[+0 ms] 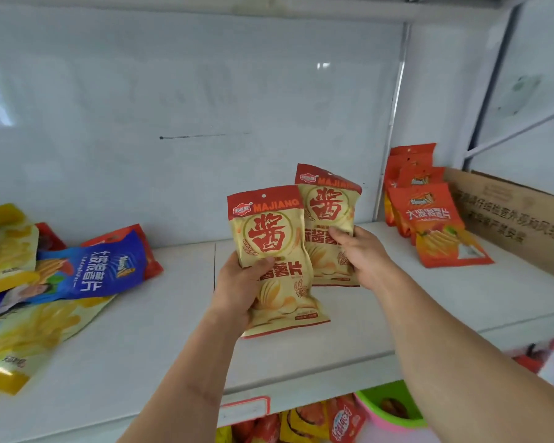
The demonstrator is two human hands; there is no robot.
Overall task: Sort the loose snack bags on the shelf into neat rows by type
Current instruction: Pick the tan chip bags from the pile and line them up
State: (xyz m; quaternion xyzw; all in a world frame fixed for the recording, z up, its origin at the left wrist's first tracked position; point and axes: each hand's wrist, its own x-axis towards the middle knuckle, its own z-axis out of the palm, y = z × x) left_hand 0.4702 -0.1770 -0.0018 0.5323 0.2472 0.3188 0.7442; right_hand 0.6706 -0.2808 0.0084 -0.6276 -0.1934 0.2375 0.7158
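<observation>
We hold two glossy cream pouches with red tops printed "MAJIANG" above the white shelf: left hand fingers clamped on the near bag, right hand clamped on the far bag. Orange bags stand rowed at right beside a cardboard box; a blue bag and yellow bags lie heaped at left.
</observation>
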